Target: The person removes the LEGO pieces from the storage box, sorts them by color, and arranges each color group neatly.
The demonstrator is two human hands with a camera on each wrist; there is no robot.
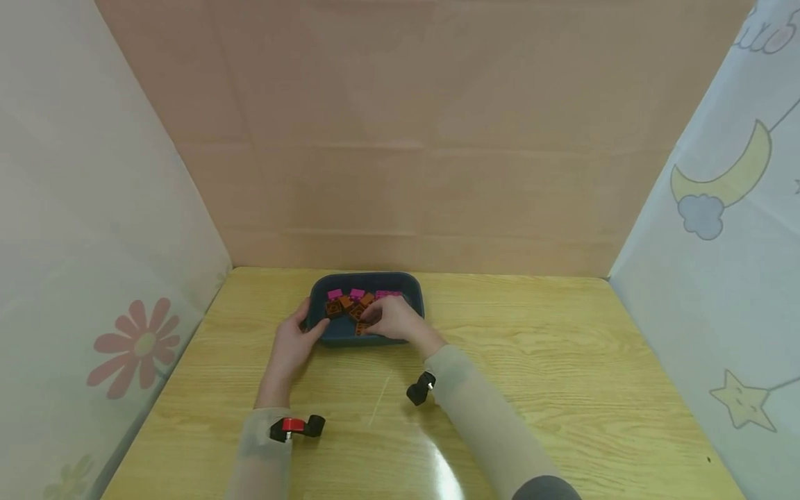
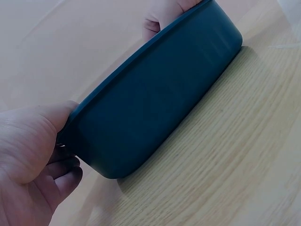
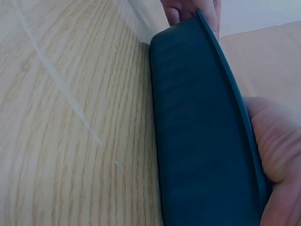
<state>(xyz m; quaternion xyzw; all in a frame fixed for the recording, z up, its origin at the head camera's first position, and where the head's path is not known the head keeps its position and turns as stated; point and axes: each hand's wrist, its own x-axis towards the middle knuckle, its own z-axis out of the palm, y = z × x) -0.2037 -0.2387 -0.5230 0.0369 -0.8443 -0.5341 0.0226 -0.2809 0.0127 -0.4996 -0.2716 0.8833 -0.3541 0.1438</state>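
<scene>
Left hand [image 1: 296, 342] pinches smooth, rounded tray [image 2: 155, 94]; right hand [image 1: 396, 321] (grip unclear) among blocky bricks [image 1: 334, 308].

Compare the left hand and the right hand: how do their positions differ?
The left hand grips the blue tray at its left end; the right hand reaches inside. The left hand's thumb crosses the tray's edge; the right hand's fingers are beside a brown brick. Both are bare.

Screened-off interior, wider room type indeterminable: a wood-grain worktop [image 1: 537, 361] bounded by a creased tan sheet [image 1: 425, 139] (far), flower-printed sheet [image 1: 94, 180] (left) and moon-and-star-printed sheet [image 1: 712, 298] (right).
</scene>
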